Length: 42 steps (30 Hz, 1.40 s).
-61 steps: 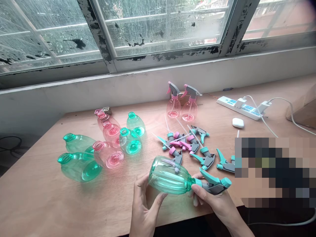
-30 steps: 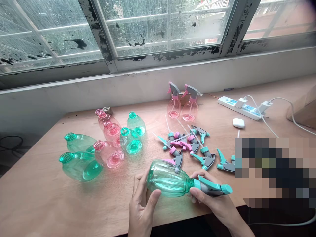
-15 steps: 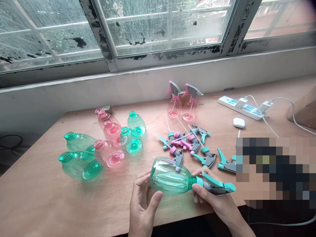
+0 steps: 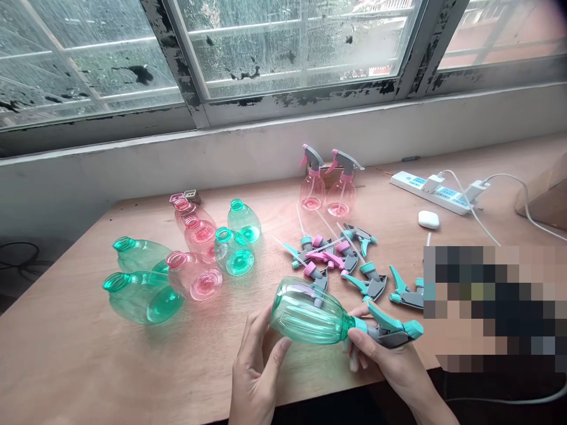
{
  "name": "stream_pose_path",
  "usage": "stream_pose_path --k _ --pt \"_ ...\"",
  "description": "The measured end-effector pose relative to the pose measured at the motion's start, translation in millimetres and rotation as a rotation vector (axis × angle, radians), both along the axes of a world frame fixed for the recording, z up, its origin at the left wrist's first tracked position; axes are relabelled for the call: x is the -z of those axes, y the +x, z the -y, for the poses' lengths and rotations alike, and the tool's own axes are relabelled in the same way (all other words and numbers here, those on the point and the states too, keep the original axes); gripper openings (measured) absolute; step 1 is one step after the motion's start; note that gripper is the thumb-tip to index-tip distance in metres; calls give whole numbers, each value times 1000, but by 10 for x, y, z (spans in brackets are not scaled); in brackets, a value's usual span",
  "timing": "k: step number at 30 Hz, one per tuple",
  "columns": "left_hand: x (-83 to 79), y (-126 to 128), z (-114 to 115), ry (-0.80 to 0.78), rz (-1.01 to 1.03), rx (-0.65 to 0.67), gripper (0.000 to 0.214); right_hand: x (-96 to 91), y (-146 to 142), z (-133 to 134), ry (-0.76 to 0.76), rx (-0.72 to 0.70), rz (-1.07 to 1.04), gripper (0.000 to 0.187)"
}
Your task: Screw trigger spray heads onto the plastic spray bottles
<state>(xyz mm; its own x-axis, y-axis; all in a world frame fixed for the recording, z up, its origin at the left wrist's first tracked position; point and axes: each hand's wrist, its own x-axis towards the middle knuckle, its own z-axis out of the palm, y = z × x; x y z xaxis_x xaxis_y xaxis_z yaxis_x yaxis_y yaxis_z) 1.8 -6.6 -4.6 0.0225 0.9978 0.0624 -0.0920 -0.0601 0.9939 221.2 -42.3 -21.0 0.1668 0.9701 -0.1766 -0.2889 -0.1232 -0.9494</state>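
A clear green spray bottle (image 4: 310,313) lies sideways above the front of the table, base to the left. Its turquoise-and-grey spray head (image 4: 394,327) sits on the neck and points right. My right hand (image 4: 385,360) pinches the collar between thumb and fingers. Around the base end curves my left hand (image 4: 261,360), its thumb at the lower front and its fingertips partly hidden behind the bottle. Just beyond the bottle is a pile of loose spray heads (image 4: 328,257), turquoise, pink and grey, several with straws.
Several open bottles, green (image 4: 144,298) and pink (image 4: 195,277), lie or lean at the left. Two pink spray bottles (image 4: 340,192) with heads stand near the wall. A power strip (image 4: 429,192) with cables and a white case (image 4: 429,220) are at the right. A blurred patch covers the lower right.
The green bottle has tilted a little, its spray head turning slightly about its long axis. Both hands stay on it in nearly the same place.
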Motion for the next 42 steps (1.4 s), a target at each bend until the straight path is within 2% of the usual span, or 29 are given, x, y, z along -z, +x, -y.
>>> stream_pose_path --k 6,11,14,17,20,23,26,30,33,38,42 --pt "-150 78 64 -42 30 -35 30 -8 -1 -1 21 -2 18 37" --pt "-126 76 30 24 122 -102 22 12 17 27 -12 -43 54 39" --pt "-69 70 23 -54 166 -155 38 35 32 24 -9 -57 78 40" --pt "-14 57 47 -107 127 -178 55 43 38 0 -1 -35 34 39" --pt "2 46 70 -111 84 -127 52 33 31 -14 0 -26 -10 39" --pt "-14 31 65 -42 62 -43 52 -4 17 -8 -1 -33 7 35" --pt "-23 7 33 18 2 -48 62 -58 9 -3 4 -72 88 30" --pt "-29 -4 -3 -2 -62 -53 80 -107 21 -16 37 -141 209 27" --pt "-76 30 -6 -53 -76 -44 75 -109 25 -18 51 -170 231 28" --pt "-189 72 2 -71 -62 13 62 -38 10 13 66 -101 90 36" --pt "-175 25 7 -37 -96 70 65 24 24 24 68 -100 20 42"
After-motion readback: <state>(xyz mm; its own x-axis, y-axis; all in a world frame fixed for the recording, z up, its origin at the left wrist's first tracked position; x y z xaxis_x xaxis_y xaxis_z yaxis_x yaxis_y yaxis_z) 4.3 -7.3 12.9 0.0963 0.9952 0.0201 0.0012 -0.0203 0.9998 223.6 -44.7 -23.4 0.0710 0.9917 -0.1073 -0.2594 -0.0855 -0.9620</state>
